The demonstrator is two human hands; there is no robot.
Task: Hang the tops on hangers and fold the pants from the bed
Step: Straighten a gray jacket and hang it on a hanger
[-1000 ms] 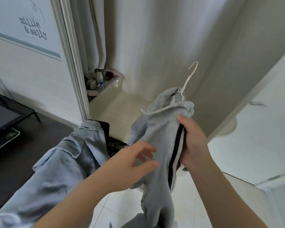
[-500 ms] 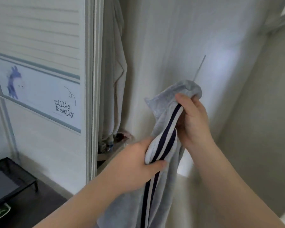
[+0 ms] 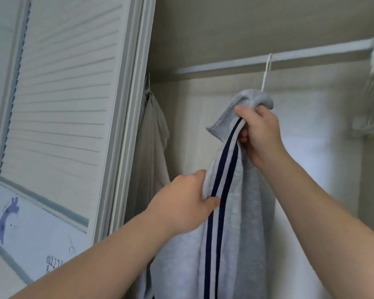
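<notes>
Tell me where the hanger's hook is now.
Head view, upper right of centre: the hanger hook rises from the grey top to the closet rod, just above the right hand.

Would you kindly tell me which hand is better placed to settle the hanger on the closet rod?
The right. The right hand grips the grey top just below the hanger hook, which reaches the rod; the left hand holds the fabric lower down, away from the hook.

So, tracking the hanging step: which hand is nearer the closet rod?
Right. The right hand grips the grey garment at its upper end, below the rod; the left hand holds it lower and further left.
</notes>
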